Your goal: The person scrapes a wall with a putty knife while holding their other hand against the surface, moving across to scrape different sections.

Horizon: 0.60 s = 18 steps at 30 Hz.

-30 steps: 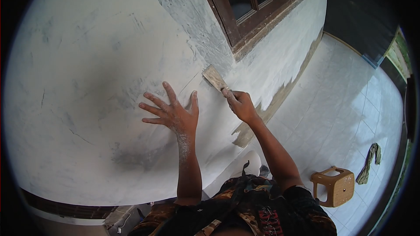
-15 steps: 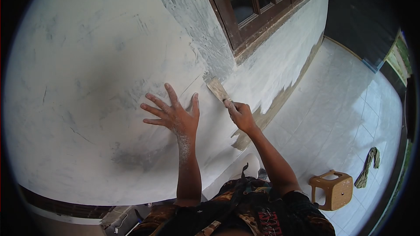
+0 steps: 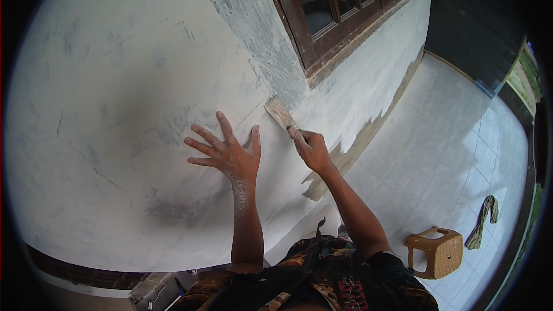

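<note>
My left hand point(image 3: 230, 152) lies flat against the white wall point(image 3: 132, 138), fingers spread wide and dusted with pale powder. My right hand point(image 3: 311, 148) is closed round the handle of a putty knife point(image 3: 279, 113). The wide blade touches or nearly touches the wall, just below a grey, streaky patch point(image 3: 259, 40). That patch runs up along the left side of a brown wooden window frame point(image 3: 308, 46).
A tan plastic stool point(image 3: 446, 253) stands on the tiled floor point(image 3: 426, 155) at the lower right, with a crumpled green cloth point(image 3: 483, 222) beside it. A dark sheet point(image 3: 478, 17) hangs at the upper right. Bare brownish wall point(image 3: 368, 132) borders the floor.
The putty knife and my right hand have shifted slightly left. My left hand stays spread in nearly the same place on the wall.
</note>
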{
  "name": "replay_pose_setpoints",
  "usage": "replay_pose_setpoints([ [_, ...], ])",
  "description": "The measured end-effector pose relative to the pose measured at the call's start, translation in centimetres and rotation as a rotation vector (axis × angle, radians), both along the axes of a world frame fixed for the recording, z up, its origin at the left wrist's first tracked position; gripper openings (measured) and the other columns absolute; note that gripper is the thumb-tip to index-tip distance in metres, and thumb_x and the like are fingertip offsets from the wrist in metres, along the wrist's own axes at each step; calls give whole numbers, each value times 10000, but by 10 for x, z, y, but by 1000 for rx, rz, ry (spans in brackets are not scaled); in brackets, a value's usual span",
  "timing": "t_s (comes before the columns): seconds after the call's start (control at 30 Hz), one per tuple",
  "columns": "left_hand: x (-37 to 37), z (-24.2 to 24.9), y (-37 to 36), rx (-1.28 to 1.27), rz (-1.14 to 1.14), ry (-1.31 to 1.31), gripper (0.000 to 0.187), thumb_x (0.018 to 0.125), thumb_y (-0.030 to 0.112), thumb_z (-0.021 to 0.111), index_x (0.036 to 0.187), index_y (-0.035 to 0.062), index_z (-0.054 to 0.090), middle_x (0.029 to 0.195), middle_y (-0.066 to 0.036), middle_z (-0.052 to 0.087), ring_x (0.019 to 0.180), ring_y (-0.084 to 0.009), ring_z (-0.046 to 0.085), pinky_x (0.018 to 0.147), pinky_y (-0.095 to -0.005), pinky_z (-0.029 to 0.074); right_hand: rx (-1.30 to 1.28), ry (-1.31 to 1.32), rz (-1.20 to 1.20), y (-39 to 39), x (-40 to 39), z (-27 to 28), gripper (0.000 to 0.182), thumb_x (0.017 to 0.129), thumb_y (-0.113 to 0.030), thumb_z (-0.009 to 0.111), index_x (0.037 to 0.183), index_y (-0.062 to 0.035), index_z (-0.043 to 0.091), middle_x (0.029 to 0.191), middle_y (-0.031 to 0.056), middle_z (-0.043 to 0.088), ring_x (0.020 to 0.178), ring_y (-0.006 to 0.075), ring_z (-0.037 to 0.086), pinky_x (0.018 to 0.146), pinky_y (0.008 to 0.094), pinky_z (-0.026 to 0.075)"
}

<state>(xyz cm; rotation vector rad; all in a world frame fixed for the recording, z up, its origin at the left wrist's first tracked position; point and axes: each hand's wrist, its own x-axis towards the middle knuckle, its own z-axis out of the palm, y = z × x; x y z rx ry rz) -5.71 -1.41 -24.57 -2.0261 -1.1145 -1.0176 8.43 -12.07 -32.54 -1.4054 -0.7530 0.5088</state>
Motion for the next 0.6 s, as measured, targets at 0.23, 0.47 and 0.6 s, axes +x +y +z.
replay_pose_setpoints([
  [0.23, -1, -1, 1, 0, -6, -1, 998, 804, 711, 584, 1568, 225, 164, 1566, -330, -129, 1391, -613, -147, 928, -868, -4, -4, 43, -11, -4, -10, -13, 609, 975, -460, 568, 661, 57, 504, 526, 56, 332, 542, 132, 314, 493, 349, 319],
  [0.47, 0, 1, 0, 11, -20, -8, 978, 817, 700, 579, 1567, 222, 170, 1565, -336, -116, 1390, -615, -151, 926, -868, -1, 65, 69, -1, 3, -8, 11, 595, 977, -454, 566, 674, 58, 553, 502, 39, 378, 526, 116, 340, 490, 338, 328],
  [0.6, -1, 1, -3, 20, 8, 6, 996, 798, 692, 614, 1557, 189, 210, 1575, -318, -114, 1403, -599, -135, 948, -857, 33, -31, 45, -20, -2, -10, -12, 588, 982, -447, 558, 709, 74, 560, 512, 72, 358, 538, 130, 321, 494, 350, 325],
])
